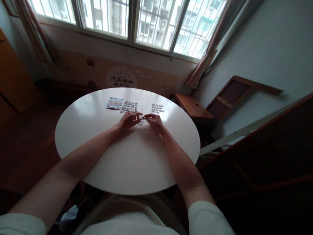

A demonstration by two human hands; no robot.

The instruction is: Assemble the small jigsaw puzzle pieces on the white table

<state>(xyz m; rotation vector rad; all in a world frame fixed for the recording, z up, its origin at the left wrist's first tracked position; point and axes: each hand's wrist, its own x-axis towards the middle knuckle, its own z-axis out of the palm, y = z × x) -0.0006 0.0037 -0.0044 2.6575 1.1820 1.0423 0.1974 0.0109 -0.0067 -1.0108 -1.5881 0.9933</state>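
Note:
Both my arms reach across a round white table. My left hand and my right hand meet near the table's far middle, fingers curled and pinched together over small jigsaw pieces. What exactly each hand pinches is too small to make out. Just beyond the hands lie two groups of loose puzzle pieces, one behind my left hand and one behind my right. A small printed picture card lies flat to the left of them.
A barred window with curtains fills the far wall. A wooden cabinet stands at the left. A low wooden bench and a leaning framed board are at the right, with dark wooden furniture close by.

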